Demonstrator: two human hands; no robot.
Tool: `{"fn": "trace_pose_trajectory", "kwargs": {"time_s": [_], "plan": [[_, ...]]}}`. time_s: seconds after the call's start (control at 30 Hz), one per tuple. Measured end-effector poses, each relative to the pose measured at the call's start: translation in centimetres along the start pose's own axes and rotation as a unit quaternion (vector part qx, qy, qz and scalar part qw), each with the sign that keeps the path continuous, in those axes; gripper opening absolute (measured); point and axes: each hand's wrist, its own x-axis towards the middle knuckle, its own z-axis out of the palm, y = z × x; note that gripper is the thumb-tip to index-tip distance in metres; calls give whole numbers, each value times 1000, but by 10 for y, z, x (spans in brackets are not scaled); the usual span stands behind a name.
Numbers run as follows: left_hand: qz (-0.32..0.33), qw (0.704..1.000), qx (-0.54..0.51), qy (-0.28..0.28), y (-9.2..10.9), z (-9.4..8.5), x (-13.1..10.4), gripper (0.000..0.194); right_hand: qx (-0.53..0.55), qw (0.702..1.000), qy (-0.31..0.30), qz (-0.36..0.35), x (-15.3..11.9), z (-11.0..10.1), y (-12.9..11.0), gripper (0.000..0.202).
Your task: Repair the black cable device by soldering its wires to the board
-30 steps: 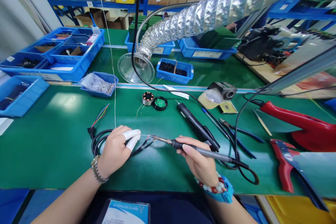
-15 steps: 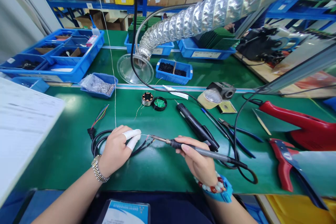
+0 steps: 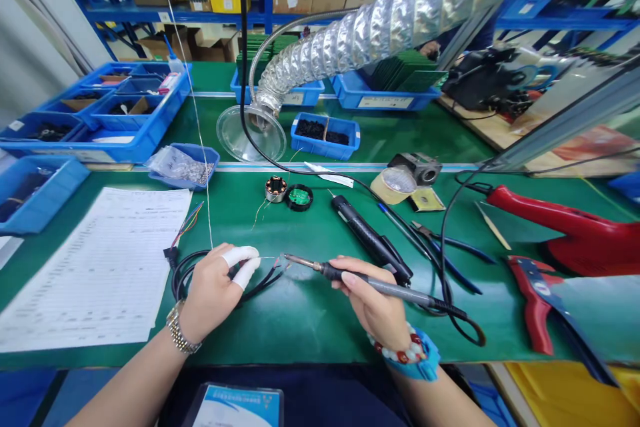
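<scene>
Near the front edge of the tabletop (image 3: pixel 320 340), the right hand (image 3: pixel 377 303) grips a soldering iron (image 3: pixel 304 261) beside cable ends (image 3: pixel 275 264), the left hand (image 3: pixel 215 290) pinches apparent solder wire (image 3: pixel 267 257), and a printed sheet (image 3: pixel 95 267) lies toward the left edge.

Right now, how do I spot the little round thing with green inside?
Find the big silver hose over the green table. In front of its clear round hood sits a small ring with copper coils. Right of that is the black-rimmed round part, green inside instead of coppery.
</scene>
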Motion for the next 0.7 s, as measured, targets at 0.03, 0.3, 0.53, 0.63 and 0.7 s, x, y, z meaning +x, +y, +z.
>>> {"fn": "trace_pose_trajectory", "kwargs": {"time_s": [0.03,0.3,0.53,0.63,0.7], "plan": [[-6,1000,1,-3,1,0,-1,11,-4,1000,1,-1,-1,-1,0,20],[14,999,-16,-27,8,1,-1,10,43,998,-40,-38,-7,-6,-1,16],[16,999,-18,-41,9,3,0,11,40,997,-55,-35,-7,-4,-2,17],[17,999,-19,-40,9,3,1,10,39,997,-56,-45,-7,-3,-3,17],[17,999,-19,-38,10,3,3,10,41,996,-60,-49,-6,-2,-3,17]]}}
